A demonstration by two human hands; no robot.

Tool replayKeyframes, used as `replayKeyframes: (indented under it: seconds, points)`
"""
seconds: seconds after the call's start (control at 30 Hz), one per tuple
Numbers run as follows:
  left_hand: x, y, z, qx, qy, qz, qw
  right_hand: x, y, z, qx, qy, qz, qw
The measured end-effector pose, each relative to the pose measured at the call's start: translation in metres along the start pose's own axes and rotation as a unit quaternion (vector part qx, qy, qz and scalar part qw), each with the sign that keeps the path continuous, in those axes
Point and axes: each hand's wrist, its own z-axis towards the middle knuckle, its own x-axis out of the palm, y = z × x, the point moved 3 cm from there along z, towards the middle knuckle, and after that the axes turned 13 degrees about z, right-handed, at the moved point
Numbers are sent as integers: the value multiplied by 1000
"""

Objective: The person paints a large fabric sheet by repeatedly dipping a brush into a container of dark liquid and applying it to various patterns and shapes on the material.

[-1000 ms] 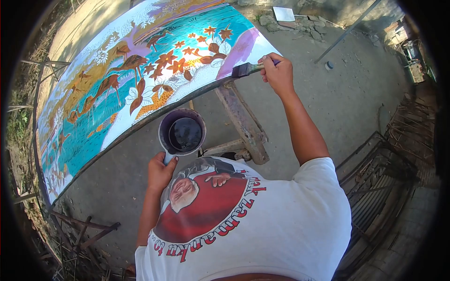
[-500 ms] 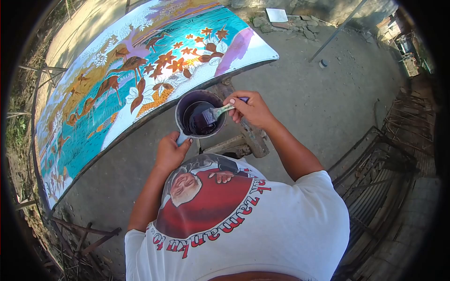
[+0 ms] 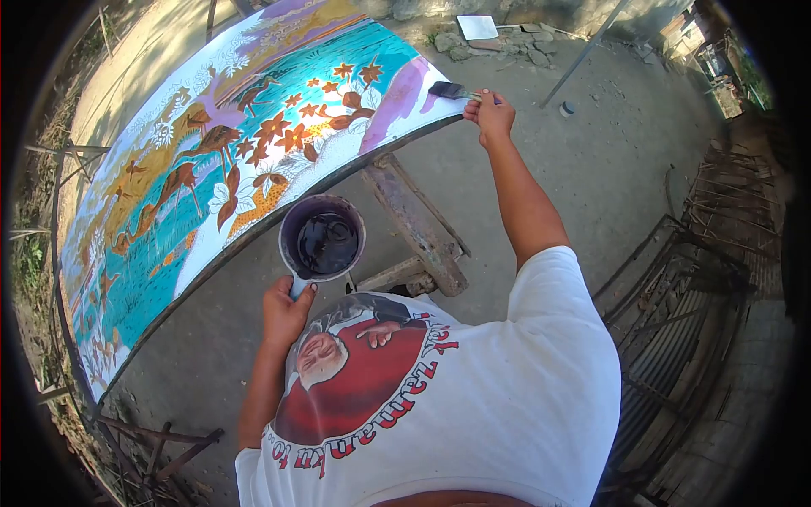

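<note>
My left hand (image 3: 286,313) grips the pale handle of a dipper (image 3: 361,241) that holds dark purple liquid. The dipper stays upright in front of my chest, beside the near edge of a long painted cloth (image 3: 160,279). With my right arm stretched out, my right hand (image 3: 492,115) holds a flat paintbrush (image 3: 448,90) by its handle. Its dark, wet bristles are at the white right end of the cloth, next to a purple painted patch (image 3: 393,106). Orange flowers, brown birds and turquoise water cover much of the cloth.
A wooden stand (image 3: 418,228) is under the cloth's near edge. Behind it, a white sheet (image 3: 478,27) lies by broken stones, near a thin pole (image 3: 583,52) and a small container (image 3: 567,109). Metal frames (image 3: 676,313) lean at the right.
My right hand has lifted the brush out of the dipper and carried it up and right to the cloth's white end. The dipper has shifted slightly left and down.
</note>
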Motion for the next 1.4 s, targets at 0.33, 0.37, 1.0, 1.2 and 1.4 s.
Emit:
replayKeyframes:
  seconds: [0.33,0.37,1.0,1.2,1.4]
  points:
    - [5,19,-18,-82,-22,-39,996,31,17,48,-30,113,-167,979]
    - [6,23,-20,-89,-26,-43,995,24,23,36,-27,122,-170,978]
    - [8,3,1,-23,21,36,999,76,39,-187,86,362,-120,920]
    - [16,-18,16,35,23,62,997,85,14,-261,-179,577,-330,725]
    - [15,-26,20,61,10,58,996,40,22,-217,194,389,-147,889]
